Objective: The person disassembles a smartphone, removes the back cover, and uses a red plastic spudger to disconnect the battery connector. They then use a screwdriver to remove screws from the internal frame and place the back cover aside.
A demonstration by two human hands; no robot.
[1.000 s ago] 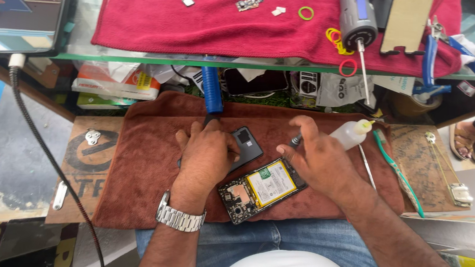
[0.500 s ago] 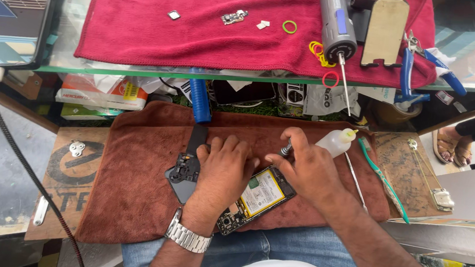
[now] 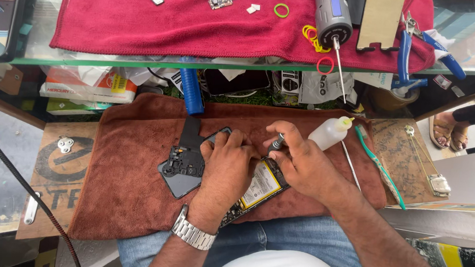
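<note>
An opened phone [image 3: 261,187] with its yellow-labelled battery showing lies on a brown towel [image 3: 126,181] across my lap. My left hand [image 3: 228,166], with a metal watch on the wrist, presses down on the phone's upper part. My right hand [image 3: 302,164] grips a small dark screwdriver [image 3: 275,144], tip pointing down at the phone's top edge. A dark back cover [image 3: 182,171] with a black inner frame piece on it lies just left of my left hand. Much of the phone is hidden under both hands.
A small white squeeze bottle [image 3: 329,132], a thin metal rod [image 3: 350,164] and a green toothbrush [image 3: 380,168] lie at the right. Above, a red cloth [image 3: 200,29] on a glass counter carries an electric screwdriver [image 3: 332,16], blue pliers [image 3: 409,48], rubber bands and small parts.
The back cover moved from under my left hand to the towel at the left. My right hand lifted toward the phone's top edge with the screwdriver.
</note>
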